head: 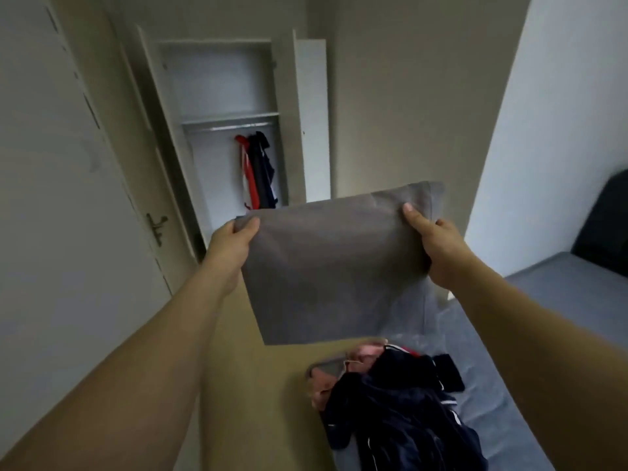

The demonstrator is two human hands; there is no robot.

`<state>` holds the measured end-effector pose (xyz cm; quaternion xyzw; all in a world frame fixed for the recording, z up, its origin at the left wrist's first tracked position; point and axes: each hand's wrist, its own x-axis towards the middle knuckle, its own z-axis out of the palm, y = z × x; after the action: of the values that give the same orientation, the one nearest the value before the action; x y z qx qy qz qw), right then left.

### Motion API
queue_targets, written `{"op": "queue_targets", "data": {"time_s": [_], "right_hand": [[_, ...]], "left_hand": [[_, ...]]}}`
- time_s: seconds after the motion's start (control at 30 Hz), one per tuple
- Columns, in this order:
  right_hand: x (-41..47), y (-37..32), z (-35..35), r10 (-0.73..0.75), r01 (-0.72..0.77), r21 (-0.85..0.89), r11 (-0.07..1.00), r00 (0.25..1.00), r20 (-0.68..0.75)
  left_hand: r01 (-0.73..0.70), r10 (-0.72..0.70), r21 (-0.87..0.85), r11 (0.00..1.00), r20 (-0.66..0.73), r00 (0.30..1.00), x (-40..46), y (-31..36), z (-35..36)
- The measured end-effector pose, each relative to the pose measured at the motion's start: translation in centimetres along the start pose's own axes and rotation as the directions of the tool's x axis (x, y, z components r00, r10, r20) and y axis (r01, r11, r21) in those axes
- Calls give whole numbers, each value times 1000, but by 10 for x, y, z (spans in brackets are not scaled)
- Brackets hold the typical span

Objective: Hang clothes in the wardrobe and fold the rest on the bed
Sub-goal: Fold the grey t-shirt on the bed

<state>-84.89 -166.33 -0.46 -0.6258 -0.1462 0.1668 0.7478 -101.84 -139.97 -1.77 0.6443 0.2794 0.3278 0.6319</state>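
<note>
A folded grey garment (326, 266) is held up in the air in front of me, above the edge of the bed. My left hand (231, 246) grips its left top corner, thumb on the near face. My right hand (438, 246) grips its right edge, thumb on top. Below it, on the grey bed (560, 300), lies a heap of clothes: a dark navy jacket (401, 409) with white trim over a pink garment (326, 382). The open wardrobe (224, 130) stands ahead, with red and dark clothes (258, 171) hanging on its rail.
A white room door (68, 198) with a metal handle (156, 226) is close on the left. The wardrobe's right door (312, 120) stands open. A dark headboard (608, 226) rises at the bed's far right. Beige floor (251, 402) runs between door and bed.
</note>
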Motion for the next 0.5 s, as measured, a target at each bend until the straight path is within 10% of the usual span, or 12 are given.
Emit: {"op": "queue_targets", "data": {"time_s": [0.5], "right_hand": [[265,3,283,-178,167,76,983,971,161]], "left_hand": [[-276,291,104,956,-484,825,303,43,-136]]}}
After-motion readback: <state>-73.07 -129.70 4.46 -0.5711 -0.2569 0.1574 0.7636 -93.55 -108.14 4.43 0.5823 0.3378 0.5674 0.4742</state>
